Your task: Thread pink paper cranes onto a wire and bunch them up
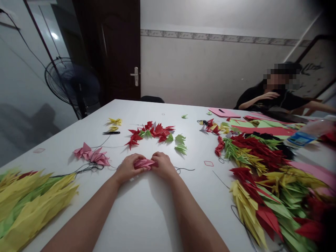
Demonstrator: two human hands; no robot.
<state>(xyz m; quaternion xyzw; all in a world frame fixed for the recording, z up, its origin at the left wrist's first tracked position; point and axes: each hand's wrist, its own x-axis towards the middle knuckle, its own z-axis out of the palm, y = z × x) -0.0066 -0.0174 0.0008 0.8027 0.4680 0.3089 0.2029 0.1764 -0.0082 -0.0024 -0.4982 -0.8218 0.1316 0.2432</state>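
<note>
Both my hands meet over the middle of the white table [126,217]. Between them is a bundle of pink folded paper pieces [144,163]. My left hand [130,167] is closed round its left end, thumb toward me. My right hand [163,164] grips the right end with bent fingers. A dark cord [187,169] comes out to the right of my hands, and more runs off to the left. There lies a pink folded-paper cluster [91,154] with the cord coiled beside it. Just beyond my hands, red folded-paper pieces [159,131] form a loose arc with some green ones.
Long yellow and green paper strands [39,199] lie at the left edge. A big heap of red, yellow and green strands [257,154] covers the right side. A small black-handled tool [112,133] lies beyond the pink cluster. A person [278,91] sits far right near a plastic bottle [301,136].
</note>
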